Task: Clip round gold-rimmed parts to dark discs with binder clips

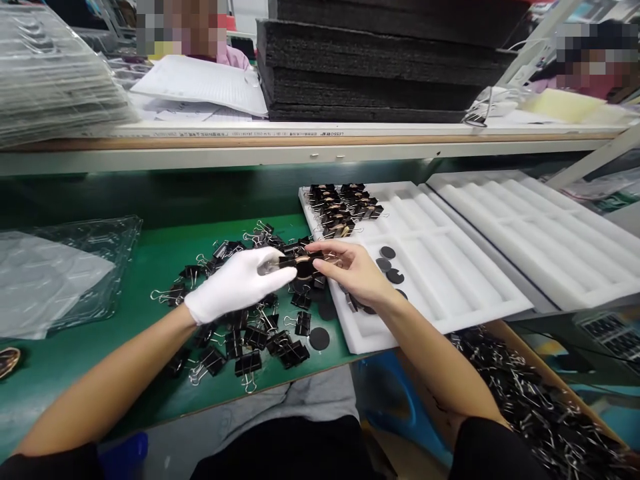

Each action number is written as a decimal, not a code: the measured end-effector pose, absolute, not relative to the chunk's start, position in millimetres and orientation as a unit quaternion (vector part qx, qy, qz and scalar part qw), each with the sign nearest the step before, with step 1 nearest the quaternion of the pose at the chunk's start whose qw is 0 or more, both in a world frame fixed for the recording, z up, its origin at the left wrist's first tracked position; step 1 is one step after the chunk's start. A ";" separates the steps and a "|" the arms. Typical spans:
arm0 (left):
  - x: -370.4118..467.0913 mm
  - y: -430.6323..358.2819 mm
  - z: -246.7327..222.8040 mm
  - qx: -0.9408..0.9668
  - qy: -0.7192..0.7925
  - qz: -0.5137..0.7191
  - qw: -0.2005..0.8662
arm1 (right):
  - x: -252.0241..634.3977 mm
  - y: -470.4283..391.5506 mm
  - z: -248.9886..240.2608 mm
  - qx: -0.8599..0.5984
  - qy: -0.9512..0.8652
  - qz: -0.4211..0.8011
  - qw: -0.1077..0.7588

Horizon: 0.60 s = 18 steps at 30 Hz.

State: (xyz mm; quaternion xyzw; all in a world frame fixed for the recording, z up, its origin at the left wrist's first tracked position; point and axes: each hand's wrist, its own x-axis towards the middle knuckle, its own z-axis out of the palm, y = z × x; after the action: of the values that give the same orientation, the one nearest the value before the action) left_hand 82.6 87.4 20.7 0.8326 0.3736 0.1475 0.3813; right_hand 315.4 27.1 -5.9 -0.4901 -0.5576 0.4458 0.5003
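Note:
In the head view, my left hand (240,280) wears a white glove, and its thumb and fingers pinch a black binder clip (286,265). My bare right hand (356,270) grips another black binder clip (317,261) from the other side. Between these two clips sits a small round dark disc (303,268) with a gold-coloured edge. My fingertips partly cover all three. Beneath and around my left hand, loose binder clips (249,362) with silver wire handles lie heaped on the green tabletop (150,267). A flat black disc (319,339) rests near the table's front edge.
Right of my hands lies a white ribbed foam tray (420,230), with clipped pieces (334,210) in its far left slots and black discs (387,253) nearer. A second foam tray (530,220) adjoins it. Below right is a box of binder clips (540,400). Clear plastic trays (123,267) lie left.

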 end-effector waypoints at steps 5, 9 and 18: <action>89.0 83.6 4.2 0.825 0.350 0.213 0.391 | 311.6 23.7 -0.8 -0.509 -0.573 0.396 0.506; 91.9 77.5 1.7 0.822 0.346 0.234 0.388 | 302.4 20.0 -5.3 -0.528 -0.565 0.388 0.502; 86.7 75.9 10.7 0.813 0.358 0.217 0.405 | 299.3 18.4 -6.0 -0.532 -0.560 0.373 0.515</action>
State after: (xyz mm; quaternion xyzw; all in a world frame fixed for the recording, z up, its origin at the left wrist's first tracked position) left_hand 86.7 75.9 10.7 0.8130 0.3580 0.2168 0.4049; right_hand 299.3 18.4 -6.0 -0.5316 -0.5599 0.3730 0.5146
